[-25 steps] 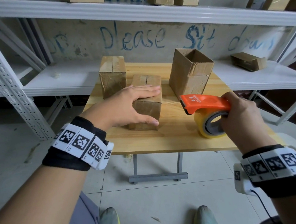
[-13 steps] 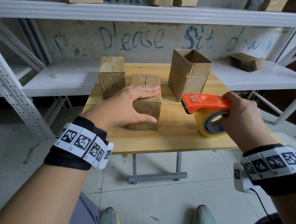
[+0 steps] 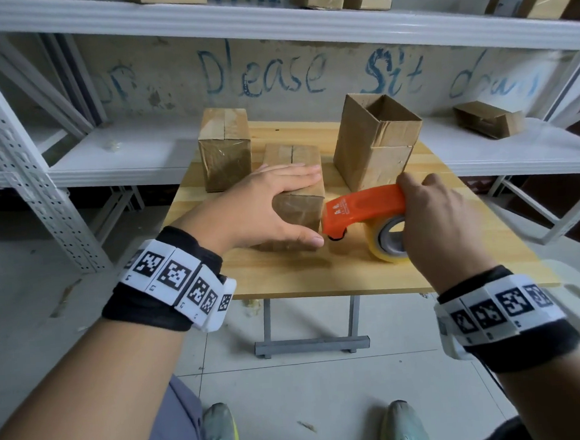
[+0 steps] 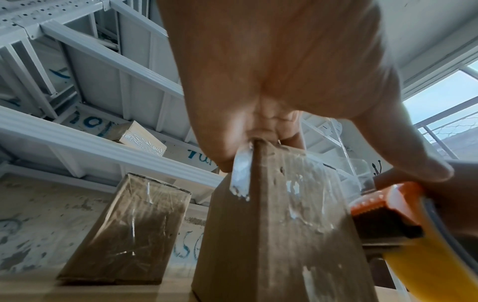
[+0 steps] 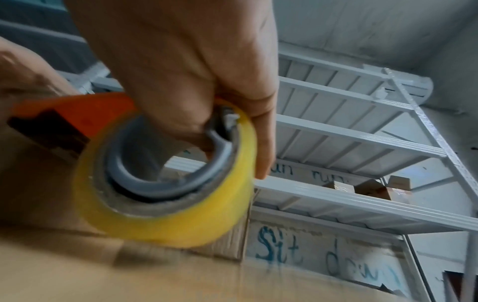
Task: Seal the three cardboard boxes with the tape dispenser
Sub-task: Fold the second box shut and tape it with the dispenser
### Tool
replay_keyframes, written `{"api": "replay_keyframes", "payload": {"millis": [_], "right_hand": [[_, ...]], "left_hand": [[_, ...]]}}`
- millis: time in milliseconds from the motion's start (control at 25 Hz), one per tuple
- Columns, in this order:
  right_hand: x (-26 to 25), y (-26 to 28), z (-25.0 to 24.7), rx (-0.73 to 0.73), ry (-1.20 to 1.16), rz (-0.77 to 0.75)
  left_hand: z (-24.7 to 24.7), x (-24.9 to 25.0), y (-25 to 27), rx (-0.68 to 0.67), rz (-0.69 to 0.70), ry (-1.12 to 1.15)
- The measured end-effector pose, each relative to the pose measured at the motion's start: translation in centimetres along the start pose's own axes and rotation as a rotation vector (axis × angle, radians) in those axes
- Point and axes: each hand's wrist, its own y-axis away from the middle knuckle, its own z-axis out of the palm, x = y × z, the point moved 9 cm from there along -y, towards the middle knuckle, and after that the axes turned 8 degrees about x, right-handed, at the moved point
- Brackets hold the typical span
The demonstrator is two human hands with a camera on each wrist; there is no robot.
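Near the front edge of the bench (image 3: pixel 286 278), the tape dispenser (image 3: pixel 363 207) is held in the tightly curled right grip (image 3: pixel 443 226), its orange nose just beside the middle box (image 3: pixel 292 156). That box is pressed under the flat, outstretched left grip (image 3: pixel 263 208). Toward the far edge, a taped box (image 3: pixel 225 152) and an open box (image 3: pixel 373 148) are stood.

**Two boxes shut, one open-topped**

The left box (image 3: pixel 225 148) stands upright on the table (image 3: pixel 285 275), shut and glossy with tape. The shorter middle box (image 3: pixel 292 154), its flaps meeting at a centre seam, sits nearer under the left hand (image 3: pixel 263 208). The tall right box (image 3: pixel 372 145) gapes open. The orange tape dispenser (image 3: pixel 363 206), gripped in the right hand (image 3: pixel 443 223), noses at the middle box's front, perhaps touching it.
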Motion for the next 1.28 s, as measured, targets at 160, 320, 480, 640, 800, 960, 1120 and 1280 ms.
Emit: {"api": "replay_keyframes", "payload": {"millis": [160,320,480,640,800,960,1120,1280], "right_hand": [[-1.0,-1.4,-1.2,0.032,0.045,0.034],[-2.5,-2.5,-1.8,0.048,0.069,0.054],[-4.6,-3.6,-4.0,0.300,0.097,-0.137],[-4.6,-4.2,-3.6,0.302,0.123,-0.210],[-3.4,-4.5,-1.4,0.015,0.134,-0.132],[-7.1,-3.7,-1.2,0.003,0.245,-0.241],[-7.5,-3.2,-1.0,-0.009,0.177,-0.248],[-0.4,-3.2,0.5,-0.145,-0.086,0.078]], "left_hand": [[0.1,-0.1,-0.1,0.000,-0.007,-0.027],[0.3,-0.1,-0.2,-0.004,-0.016,-0.038],[0.1,0.1,-0.2,-0.003,-0.054,-0.030],[0.2,-0.1,-0.3,-0.004,-0.068,-0.027],[0.3,-0.1,-0.3,-0.024,-0.063,-0.029],[0.8,0.6,-0.9,-0.013,-0.042,-0.012],[0.9,-0.5,-1.2,-0.042,-0.047,0.049],[0.7,-0.8,-1.2,-0.074,-0.035,0.049]]}}
